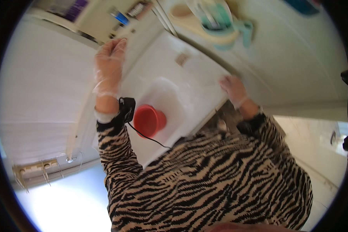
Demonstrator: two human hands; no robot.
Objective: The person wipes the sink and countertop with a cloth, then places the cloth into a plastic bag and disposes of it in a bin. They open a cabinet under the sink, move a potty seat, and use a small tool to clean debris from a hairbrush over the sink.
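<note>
My left hand (110, 71) wears a clear plastic glove and is raised over the left side of a white basin (208, 87). Its fingers are pinched together; whatever lies between them, if anything, is hidden. On the basin's right edge is my right hand (235, 91), also gloved and a little blurred, its fingers curled in. What they grip cannot be made out. A red plastic bucket (161, 119) stands inside the basin, tilted toward the left in view, below and right of my left wrist. A small brownish rectangular patch (182, 59) shows on the basin's far part.
A cream shelf (189, 24) on the far wall carries a mint-green container (220, 29). Small items, including a blue tube (120, 17), lie at the far left. White curtain-like sheeting (42, 92) spans the left. A black cable (149, 138) hangs from my left wrist.
</note>
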